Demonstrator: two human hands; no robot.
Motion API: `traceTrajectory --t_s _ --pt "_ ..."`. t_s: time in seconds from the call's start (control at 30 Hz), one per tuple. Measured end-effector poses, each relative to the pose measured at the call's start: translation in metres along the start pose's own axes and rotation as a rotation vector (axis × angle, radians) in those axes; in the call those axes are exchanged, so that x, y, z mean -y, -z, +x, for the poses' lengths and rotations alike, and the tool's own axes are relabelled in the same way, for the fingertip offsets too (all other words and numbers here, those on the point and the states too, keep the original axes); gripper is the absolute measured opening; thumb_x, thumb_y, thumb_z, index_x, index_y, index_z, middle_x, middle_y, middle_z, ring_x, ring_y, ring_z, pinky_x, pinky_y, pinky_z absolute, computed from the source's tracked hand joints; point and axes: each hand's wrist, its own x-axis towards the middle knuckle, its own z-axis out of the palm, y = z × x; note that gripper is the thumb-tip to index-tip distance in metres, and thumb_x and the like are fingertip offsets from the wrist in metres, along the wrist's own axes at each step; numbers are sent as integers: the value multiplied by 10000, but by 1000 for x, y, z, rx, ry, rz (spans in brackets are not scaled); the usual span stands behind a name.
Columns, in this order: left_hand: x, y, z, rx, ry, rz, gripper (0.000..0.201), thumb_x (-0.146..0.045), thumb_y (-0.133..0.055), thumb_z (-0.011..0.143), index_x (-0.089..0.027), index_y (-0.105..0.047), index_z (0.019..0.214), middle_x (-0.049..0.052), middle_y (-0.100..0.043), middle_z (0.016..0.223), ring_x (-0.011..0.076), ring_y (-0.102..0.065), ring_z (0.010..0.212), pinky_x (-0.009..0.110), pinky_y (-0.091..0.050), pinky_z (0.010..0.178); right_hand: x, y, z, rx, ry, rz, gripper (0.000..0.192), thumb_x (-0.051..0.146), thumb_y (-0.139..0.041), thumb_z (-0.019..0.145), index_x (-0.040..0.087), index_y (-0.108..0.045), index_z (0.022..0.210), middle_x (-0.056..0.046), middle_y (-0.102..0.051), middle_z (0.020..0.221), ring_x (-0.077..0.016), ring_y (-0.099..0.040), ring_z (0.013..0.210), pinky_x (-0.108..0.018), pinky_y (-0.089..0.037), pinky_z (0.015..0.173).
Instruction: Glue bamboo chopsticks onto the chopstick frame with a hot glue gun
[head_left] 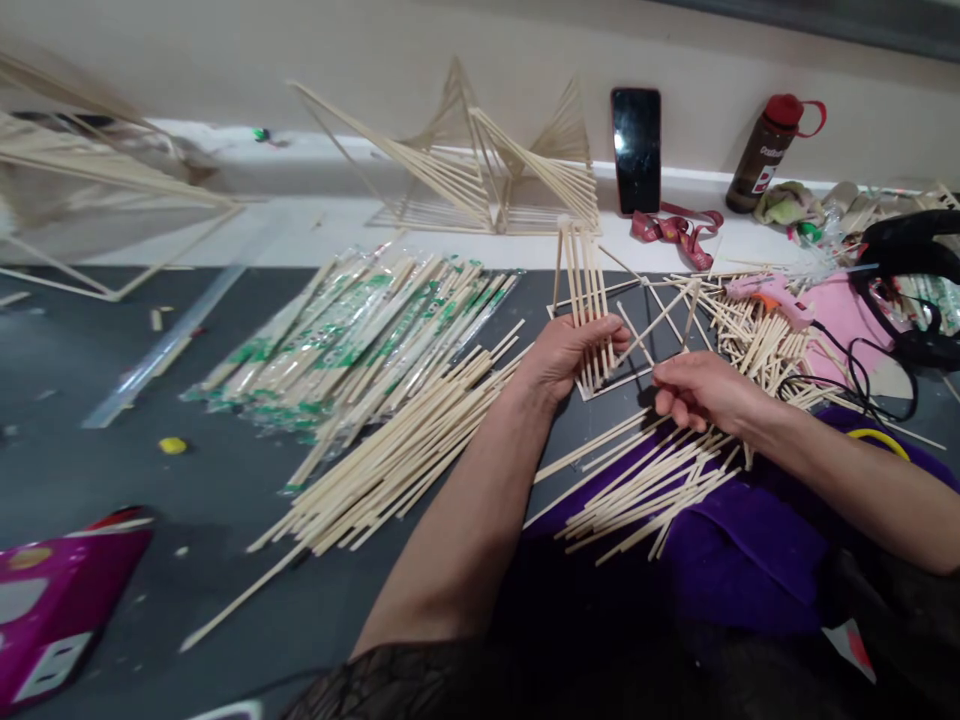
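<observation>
My left hand (568,352) is closed around the side of a small frame of wooden sticks (587,270), its thumb lying across a row of parallel sticks. The frame stands tilted, with crossed sticks reaching to its right. My right hand (697,388) pinches at the lower right corner of this frame, thumb and forefinger together. Loose sticks (652,490) lie on purple cloth (750,540) just below my right hand. A bundle of bare sticks (397,455) lies left of my left forearm, beside chopsticks in clear and green wrappers (352,330).
Finished stick structures (457,160) lean at the wall. A phone (636,150), a red ribbon (679,230) and a bottle (765,155) stand or lie at the back. On the right are a pink glue gun (772,298) and black cable; on the left, a ruler (165,345) and magenta package (67,610).
</observation>
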Motion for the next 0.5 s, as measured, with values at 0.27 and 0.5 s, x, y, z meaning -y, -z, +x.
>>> traceTrajectory --t_s 0.27,0.5 --pt "-18 0 -15 -79 -68 238 354 -314 -821 574 -119 -702 844 58 -719 738 156 -657 663 235 -478 568 -30 37 -52 157 -139 -69 298 368 -601 835 144 -512 661 -3 -641 527 -55 -504 306 -118 -272 259" --pt "-31 11 -31 -153 -182 644 242 -375 -731 667 -147 -716 747 47 -696 710 145 -603 631 265 -457 610 -43 48 -80 373 -81 -242 383 486 -524 889 151 -500 705 8 -632 592 -32 -515 367 -120 -286 337"
